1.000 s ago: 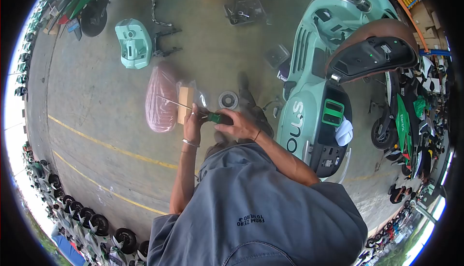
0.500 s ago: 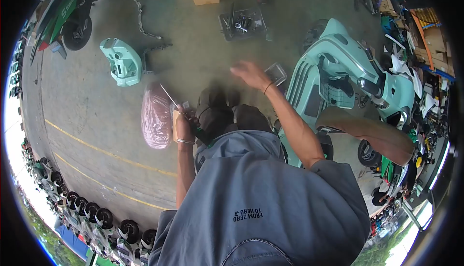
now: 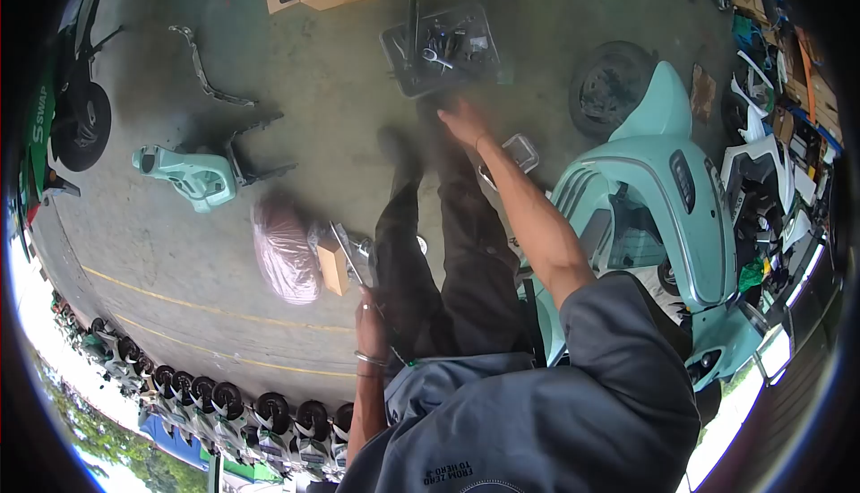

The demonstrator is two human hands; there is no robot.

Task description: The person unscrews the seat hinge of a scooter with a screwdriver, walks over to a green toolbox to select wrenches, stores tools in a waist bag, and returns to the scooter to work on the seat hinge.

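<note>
Screwdriver (image 3: 349,256) sat in the left hand (image 3: 370,327); right hand (image 3: 464,124) was out by the tool tray (image 3: 396,68).
Left fingers were closed round the screwdriver, its shaft running forward from the grip and slanting left in view, along the right edge of a small cardboard box (image 3: 333,266); the handle was mostly hidden by the hand. Pink-wrapped bundle (image 3: 288,256) lay on the floor just left of that box. Right arm was stretched forward, the hand in view just short of the tray's near edge; blurred, so how wide its fingers stood I could not tell. A silver wrench (image 3: 436,59) lay inside the tray, between its left and right edges.
</note>
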